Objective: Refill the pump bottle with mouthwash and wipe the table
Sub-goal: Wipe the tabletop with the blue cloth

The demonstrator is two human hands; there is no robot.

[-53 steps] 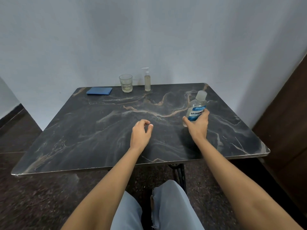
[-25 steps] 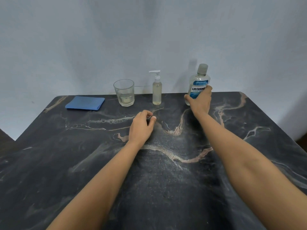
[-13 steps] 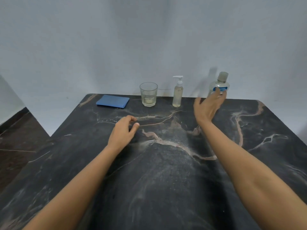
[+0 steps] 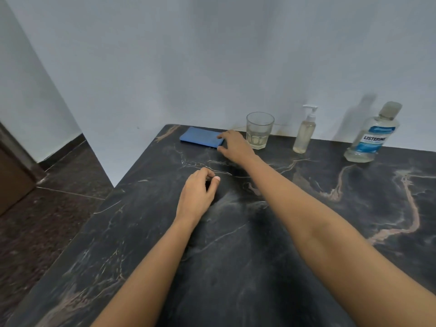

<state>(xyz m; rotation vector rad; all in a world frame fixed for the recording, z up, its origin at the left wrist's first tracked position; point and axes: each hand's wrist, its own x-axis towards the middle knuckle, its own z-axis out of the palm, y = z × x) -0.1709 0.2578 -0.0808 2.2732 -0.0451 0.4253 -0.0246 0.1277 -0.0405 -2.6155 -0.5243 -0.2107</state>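
A clear mouthwash bottle (image 4: pixel 372 135) with a blue label stands capped at the back right of the dark marble table (image 4: pixel 259 256). Left of it is a small pump bottle (image 4: pixel 304 132) holding pale liquid. A folded blue cloth (image 4: pixel 200 137) lies at the table's back left corner. My right hand (image 4: pixel 236 147) reaches across with fingers spread, its fingertips touching the cloth's right end. My left hand (image 4: pixel 197 194) rests on the table nearer to me, fingers loosely curled and holding nothing.
A drinking glass (image 4: pixel 259 131) with a little liquid stands between the cloth and the pump bottle, just right of my right hand. A white wall runs behind the table. The table's left edge drops to a dark floor (image 4: pixel 47 208).
My right hand let go of the mouthwash bottle, which now stands at the back right, and swung left to the blue cloth. The view turned left.
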